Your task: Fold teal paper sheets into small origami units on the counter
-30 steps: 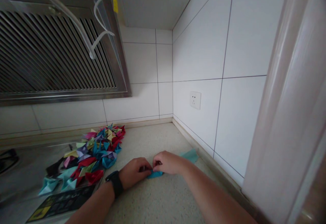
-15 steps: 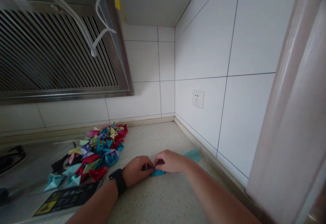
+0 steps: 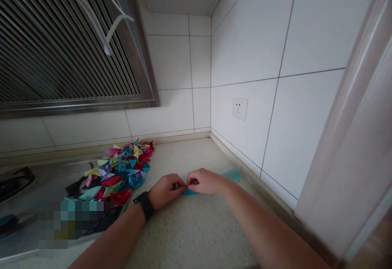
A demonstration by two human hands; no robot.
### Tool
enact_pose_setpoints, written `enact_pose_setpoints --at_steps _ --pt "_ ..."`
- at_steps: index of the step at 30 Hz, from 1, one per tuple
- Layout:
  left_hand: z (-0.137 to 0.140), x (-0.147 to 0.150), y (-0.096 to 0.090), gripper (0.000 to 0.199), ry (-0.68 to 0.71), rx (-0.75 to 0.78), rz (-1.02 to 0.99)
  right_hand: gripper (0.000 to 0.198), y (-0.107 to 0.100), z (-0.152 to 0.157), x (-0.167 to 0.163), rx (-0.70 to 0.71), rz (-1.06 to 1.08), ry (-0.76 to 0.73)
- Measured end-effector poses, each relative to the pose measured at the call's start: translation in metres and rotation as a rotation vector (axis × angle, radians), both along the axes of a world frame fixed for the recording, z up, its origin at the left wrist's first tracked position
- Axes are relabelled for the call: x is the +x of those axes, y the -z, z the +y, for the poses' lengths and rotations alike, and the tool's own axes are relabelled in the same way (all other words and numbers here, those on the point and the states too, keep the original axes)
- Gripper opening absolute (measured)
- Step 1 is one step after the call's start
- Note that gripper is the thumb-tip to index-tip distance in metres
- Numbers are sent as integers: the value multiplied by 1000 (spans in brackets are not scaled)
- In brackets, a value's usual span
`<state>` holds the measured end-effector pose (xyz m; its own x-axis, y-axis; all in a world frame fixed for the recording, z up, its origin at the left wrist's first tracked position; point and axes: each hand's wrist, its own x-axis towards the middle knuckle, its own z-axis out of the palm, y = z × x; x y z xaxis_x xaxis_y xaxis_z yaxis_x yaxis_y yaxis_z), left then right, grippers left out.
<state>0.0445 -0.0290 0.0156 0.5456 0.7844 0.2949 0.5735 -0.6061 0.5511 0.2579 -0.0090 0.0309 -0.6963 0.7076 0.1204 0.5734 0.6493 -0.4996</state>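
Observation:
A small piece of blue folded paper (image 3: 190, 192) is pinched between both hands just above the speckled countertop (image 3: 190, 228). My left hand (image 3: 168, 190), with a black watch on its wrist, is closed on the paper's left side. From the other side my right hand (image 3: 204, 181) grips it with thumb and fingertips, close against the left fingertips. Most of the paper's upper part is hidden by the fingers. Behind my right wrist lies a light teal sheet of paper (image 3: 233, 174) on the counter, near the wall.
A heap of colourful folded paper pieces (image 3: 122, 171) spreads over the counter and gas stove (image 3: 36, 187) at left. A range hood (image 3: 73, 52) with a hanging white cable (image 3: 107, 48) is above. Tiled walls with a socket (image 3: 240, 108) meet behind; a pale column (image 3: 346, 130) stands right.
The whole view has shifted slightly, with the counter and hands now higher in the picture. Both hands still pinch the blue paper, and little of it shows below the fingers.

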Motion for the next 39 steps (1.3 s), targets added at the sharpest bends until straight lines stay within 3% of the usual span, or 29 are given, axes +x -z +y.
enact_pose_setpoints --at_steps 5,8,11,18,23,29,39 --pt "9 -5 6 33 -122 -103 -299 17 -2 -2 -2 7 185 2" --pt "15 -7 12 42 -78 -257 -436 15 -2 -3 -5 2 312 32" --pt "15 -4 13 39 -49 -304 -363 15 -1 -2 -7 6 355 66" --pt "2 4 0 34 -109 -131 -211 15 1 -3 -4 41 241 58" --pt "-1 5 -2 34 -100 -105 -214 16 -1 -4 -4 31 226 33" --pt "5 1 7 39 -72 -257 -317 16 -2 -4 -7 10 296 33" --pt "9 1 11 43 -15 -363 -483 23 3 5 -10 -290 458 -72"
